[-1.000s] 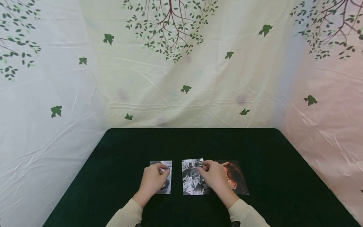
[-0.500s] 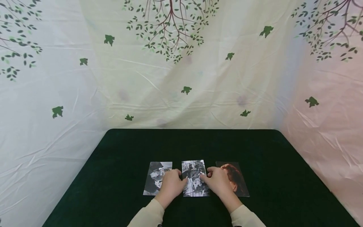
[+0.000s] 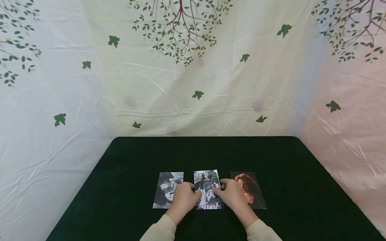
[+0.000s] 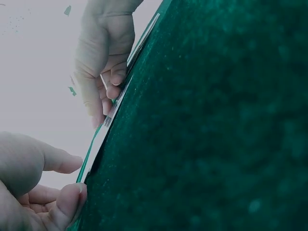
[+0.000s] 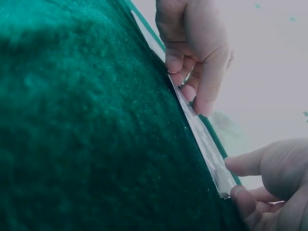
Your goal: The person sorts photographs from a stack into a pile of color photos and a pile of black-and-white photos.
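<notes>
Three picture prints lie in a row on the dark green tabletop. The middle one is a black-and-white photo print (image 3: pixel 206 179) with a crowded scene. My left hand (image 3: pixel 183 199) grips its left edge, the thumb reaching onto the print and the fingers curled at the border. At its right edge my right hand (image 3: pixel 233 195) holds on in the same way, thumb over the picture. In the right wrist view the middle print (image 5: pixel 207 144) lies almost flat, with fingertips at both sides. A black-and-white portrait print (image 3: pixel 164 192) is partly behind my left hand.
To the right lies a dark print with a reddish-haired figure (image 3: pixel 251 189), partly covered by my right hand. The green cloth-covered table (image 3: pixel 193 154) stretches to a pale curtain (image 3: pixel 169 110) with leaf and bird patterns behind it.
My left hand has left the left print and moved right to the middle print's left edge. My right hand has shifted slightly down along the right edge. The last half second shows little movement.
</notes>
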A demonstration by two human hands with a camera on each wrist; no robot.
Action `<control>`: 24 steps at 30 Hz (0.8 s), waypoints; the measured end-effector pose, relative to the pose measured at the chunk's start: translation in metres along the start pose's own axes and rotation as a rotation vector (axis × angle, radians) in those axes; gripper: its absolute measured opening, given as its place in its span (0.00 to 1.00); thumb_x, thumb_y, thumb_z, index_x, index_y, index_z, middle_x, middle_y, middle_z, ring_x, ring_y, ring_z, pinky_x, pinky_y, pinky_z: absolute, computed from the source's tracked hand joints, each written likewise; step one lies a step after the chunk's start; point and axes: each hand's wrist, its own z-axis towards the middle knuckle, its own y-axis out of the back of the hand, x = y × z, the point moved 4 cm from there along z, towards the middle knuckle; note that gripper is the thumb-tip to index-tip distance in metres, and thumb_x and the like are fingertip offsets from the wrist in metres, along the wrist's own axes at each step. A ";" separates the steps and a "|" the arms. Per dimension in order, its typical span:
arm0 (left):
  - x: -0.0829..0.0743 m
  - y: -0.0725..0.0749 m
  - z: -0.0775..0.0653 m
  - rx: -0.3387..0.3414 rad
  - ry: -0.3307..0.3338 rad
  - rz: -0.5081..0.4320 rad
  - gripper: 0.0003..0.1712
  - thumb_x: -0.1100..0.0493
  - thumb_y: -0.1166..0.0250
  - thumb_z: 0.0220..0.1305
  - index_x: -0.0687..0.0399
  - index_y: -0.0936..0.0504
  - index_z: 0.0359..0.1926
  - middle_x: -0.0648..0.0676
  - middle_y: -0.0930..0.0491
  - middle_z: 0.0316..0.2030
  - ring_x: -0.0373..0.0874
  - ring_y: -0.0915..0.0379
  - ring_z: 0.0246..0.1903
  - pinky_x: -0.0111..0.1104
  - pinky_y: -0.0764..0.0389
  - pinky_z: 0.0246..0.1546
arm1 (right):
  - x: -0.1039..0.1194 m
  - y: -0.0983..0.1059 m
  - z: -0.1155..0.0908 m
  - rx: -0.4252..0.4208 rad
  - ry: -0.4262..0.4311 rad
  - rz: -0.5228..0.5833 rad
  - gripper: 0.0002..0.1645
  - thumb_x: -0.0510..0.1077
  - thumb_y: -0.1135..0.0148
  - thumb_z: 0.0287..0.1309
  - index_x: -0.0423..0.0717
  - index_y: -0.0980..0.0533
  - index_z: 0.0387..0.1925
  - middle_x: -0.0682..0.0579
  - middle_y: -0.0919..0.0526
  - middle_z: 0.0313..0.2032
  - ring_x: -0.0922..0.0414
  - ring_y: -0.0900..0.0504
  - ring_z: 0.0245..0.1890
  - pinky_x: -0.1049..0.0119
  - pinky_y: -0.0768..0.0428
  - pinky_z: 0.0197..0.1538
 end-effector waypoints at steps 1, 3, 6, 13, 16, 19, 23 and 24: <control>0.000 0.000 0.000 0.005 0.002 -0.005 0.20 0.55 0.28 0.52 0.68 0.16 0.40 0.61 0.16 0.34 0.47 0.23 0.30 0.42 0.21 0.33 | 0.000 0.000 0.000 -0.002 0.007 -0.001 0.29 0.51 0.26 0.47 0.36 0.20 0.47 0.54 0.23 0.27 0.59 0.28 0.24 0.65 0.30 0.27; 0.001 0.000 0.000 0.018 0.001 -0.020 0.20 0.55 0.28 0.53 0.69 0.16 0.41 0.59 0.17 0.30 0.44 0.26 0.25 0.38 0.23 0.29 | 0.000 -0.001 0.000 -0.004 0.009 0.006 0.27 0.50 0.26 0.47 0.37 0.19 0.46 0.54 0.24 0.26 0.59 0.28 0.24 0.65 0.30 0.26; 0.002 0.000 -0.001 0.039 0.002 -0.050 0.21 0.56 0.28 0.54 0.70 0.17 0.42 0.53 0.21 0.23 0.40 0.30 0.19 0.34 0.27 0.23 | 0.000 -0.002 0.000 -0.005 0.006 0.009 0.26 0.49 0.26 0.47 0.38 0.19 0.46 0.54 0.24 0.26 0.59 0.29 0.23 0.65 0.31 0.26; 0.003 0.001 0.000 0.043 0.007 -0.056 0.21 0.56 0.29 0.54 0.69 0.17 0.43 0.51 0.23 0.21 0.40 0.30 0.18 0.33 0.27 0.22 | 0.000 -0.002 0.000 -0.008 0.000 0.008 0.25 0.48 0.25 0.47 0.39 0.19 0.45 0.54 0.24 0.26 0.59 0.29 0.23 0.65 0.31 0.25; 0.003 0.001 0.001 0.030 -0.001 -0.039 0.20 0.56 0.29 0.53 0.68 0.16 0.41 0.51 0.22 0.20 0.40 0.30 0.20 0.35 0.26 0.25 | 0.000 -0.002 0.000 -0.012 -0.002 0.009 0.24 0.48 0.26 0.47 0.39 0.19 0.45 0.54 0.24 0.26 0.59 0.29 0.23 0.65 0.31 0.25; 0.003 0.002 0.001 0.016 -0.012 -0.029 0.19 0.55 0.28 0.53 0.67 0.15 0.40 0.53 0.20 0.22 0.41 0.30 0.22 0.36 0.25 0.27 | 0.001 -0.002 0.000 -0.016 -0.007 0.013 0.24 0.48 0.26 0.47 0.39 0.18 0.45 0.54 0.24 0.26 0.59 0.29 0.23 0.65 0.31 0.26; 0.003 0.002 0.001 0.013 -0.010 -0.031 0.19 0.55 0.28 0.53 0.67 0.15 0.40 0.57 0.17 0.29 0.42 0.27 0.25 0.37 0.24 0.29 | 0.001 -0.003 0.001 -0.018 -0.011 0.019 0.23 0.48 0.26 0.47 0.40 0.18 0.44 0.54 0.24 0.25 0.59 0.29 0.23 0.65 0.31 0.26; 0.003 0.002 0.001 0.012 -0.007 -0.031 0.19 0.55 0.28 0.53 0.67 0.15 0.40 0.58 0.16 0.31 0.43 0.26 0.26 0.38 0.23 0.30 | 0.001 -0.003 0.001 -0.018 -0.009 0.019 0.23 0.48 0.26 0.47 0.40 0.18 0.44 0.55 0.24 0.25 0.59 0.29 0.23 0.65 0.31 0.25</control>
